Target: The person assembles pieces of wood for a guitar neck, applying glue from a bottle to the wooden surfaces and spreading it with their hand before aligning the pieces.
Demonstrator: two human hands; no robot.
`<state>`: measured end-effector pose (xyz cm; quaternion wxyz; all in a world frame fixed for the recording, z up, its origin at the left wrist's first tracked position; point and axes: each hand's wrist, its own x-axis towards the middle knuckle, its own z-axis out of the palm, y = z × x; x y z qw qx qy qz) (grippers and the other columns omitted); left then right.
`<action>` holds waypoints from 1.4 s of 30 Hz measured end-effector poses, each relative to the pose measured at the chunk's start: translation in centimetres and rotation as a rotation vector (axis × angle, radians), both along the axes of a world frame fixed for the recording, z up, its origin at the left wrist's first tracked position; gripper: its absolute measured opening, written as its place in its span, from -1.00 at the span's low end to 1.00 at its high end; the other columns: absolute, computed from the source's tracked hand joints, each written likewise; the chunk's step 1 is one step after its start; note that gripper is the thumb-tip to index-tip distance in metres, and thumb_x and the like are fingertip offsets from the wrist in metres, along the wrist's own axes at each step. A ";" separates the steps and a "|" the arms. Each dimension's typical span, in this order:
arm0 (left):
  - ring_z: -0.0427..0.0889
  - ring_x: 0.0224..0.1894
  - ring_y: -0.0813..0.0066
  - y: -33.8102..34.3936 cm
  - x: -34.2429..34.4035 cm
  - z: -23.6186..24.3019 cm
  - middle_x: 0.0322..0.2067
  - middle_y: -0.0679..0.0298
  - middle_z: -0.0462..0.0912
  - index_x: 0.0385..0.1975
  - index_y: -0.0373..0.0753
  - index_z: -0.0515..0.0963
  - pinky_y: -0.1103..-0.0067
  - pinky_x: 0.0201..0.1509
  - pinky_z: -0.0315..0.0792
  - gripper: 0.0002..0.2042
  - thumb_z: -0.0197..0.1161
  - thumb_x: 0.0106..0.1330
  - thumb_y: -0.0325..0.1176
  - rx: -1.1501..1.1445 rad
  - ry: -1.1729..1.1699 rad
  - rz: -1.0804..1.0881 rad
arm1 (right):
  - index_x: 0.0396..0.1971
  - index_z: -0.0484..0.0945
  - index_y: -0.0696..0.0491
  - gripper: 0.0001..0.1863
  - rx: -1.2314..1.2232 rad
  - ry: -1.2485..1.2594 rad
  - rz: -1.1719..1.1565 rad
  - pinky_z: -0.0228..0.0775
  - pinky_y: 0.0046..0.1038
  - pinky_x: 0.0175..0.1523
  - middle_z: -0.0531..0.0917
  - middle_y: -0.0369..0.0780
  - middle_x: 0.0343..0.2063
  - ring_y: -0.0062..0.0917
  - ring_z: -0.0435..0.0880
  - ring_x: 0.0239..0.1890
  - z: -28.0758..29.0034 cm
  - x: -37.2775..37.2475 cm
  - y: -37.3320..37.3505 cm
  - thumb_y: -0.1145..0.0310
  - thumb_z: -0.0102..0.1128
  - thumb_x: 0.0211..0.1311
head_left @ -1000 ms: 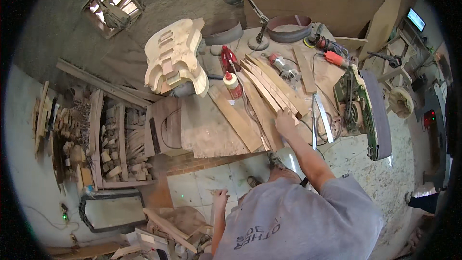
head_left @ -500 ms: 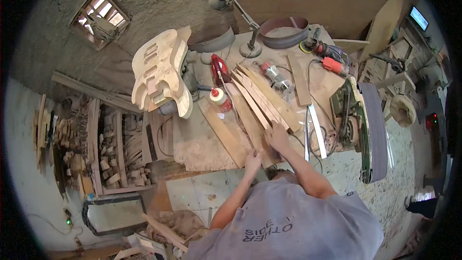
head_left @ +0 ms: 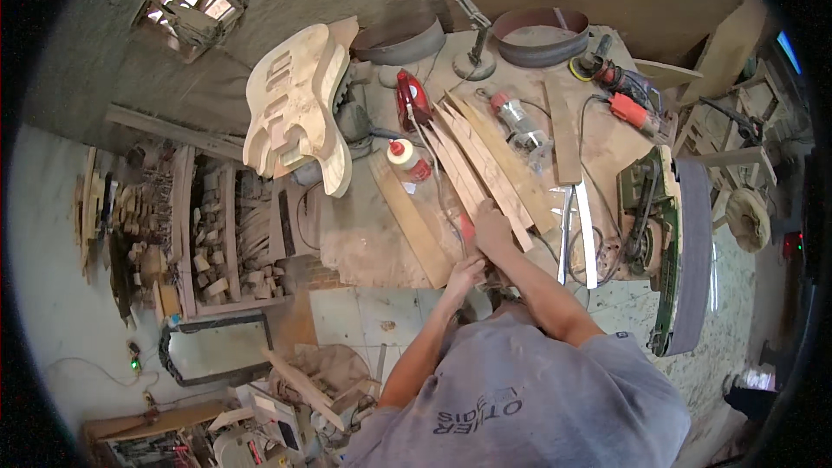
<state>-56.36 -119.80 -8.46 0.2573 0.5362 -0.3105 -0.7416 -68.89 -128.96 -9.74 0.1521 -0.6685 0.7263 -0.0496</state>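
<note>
My left hand is closed at the near edge of the workbench. Whatever it holds is hidden by its fingers. Just ahead and to the right, my right hand is curled beside the near ends of several pale wood strips. A small red thing shows at its left side, too little of it visible to name. Left of my hands lies a flat wooden board, slanting toward the bench edge. A white and red glue bottle stands beyond that board.
A guitar body sits at the left of the workbench. A desk lamp, sanding belts and corded power tools stand farther back. A green belt sander is at the right, beside metal strips.
The view has shifted, so the bench appears higher and farther right. My hands have come closer together, and the wider board that lay under them no longer shows there. A red thing now shows.
</note>
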 end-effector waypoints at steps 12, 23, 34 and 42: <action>0.49 0.18 0.35 -3.6 -0.1 4.6 0.14 0.11 0.52 0.24 -0.37 0.34 0.39 0.20 0.39 -0.33 0.18 0.37 0.10 0.030 0.009 0.233 | -0.17 0.44 0.22 -0.37 -0.104 -0.407 -0.065 0.50 -0.05 -0.20 0.67 0.04 -0.40 -0.02 0.69 -0.33 11.8 -2.4 9.2 0.02 0.38 -0.10; 0.63 -0.02 0.38 1.9 3.3 14.7 -0.01 0.13 0.62 0.16 -0.41 0.42 0.44 0.05 0.54 -0.41 0.45 0.16 -0.29 -0.523 0.229 0.104 | 0.23 0.29 0.15 -0.26 -0.393 -0.926 0.036 0.40 -0.24 0.19 0.50 0.00 0.03 -0.19 0.53 0.11 16.5 -1.7 15.6 0.17 0.41 0.12; 0.46 0.27 0.08 8.5 12.0 14.3 0.28 0.01 0.38 0.39 -0.33 0.17 0.24 0.25 0.46 -0.09 0.34 -0.07 -0.21 -0.355 0.779 -0.125 | 0.08 0.48 0.23 -0.60 -0.164 -1.618 -0.076 0.57 -0.45 -0.16 0.63 -0.11 -0.15 -0.47 0.68 -0.26 20.6 2.7 18.5 0.31 -0.04 0.36; 0.56 -0.30 0.30 10.2 17.2 13.4 0.31 -0.06 0.31 0.46 -0.36 0.02 0.35 -0.05 0.59 0.08 0.24 -0.17 -0.01 -0.383 0.892 -0.115 | 0.11 0.48 0.20 -0.49 -0.416 -1.324 0.012 0.43 -0.40 0.03 0.63 -0.15 -0.11 -0.47 0.60 -0.08 22.9 0.4 18.6 0.09 0.14 0.39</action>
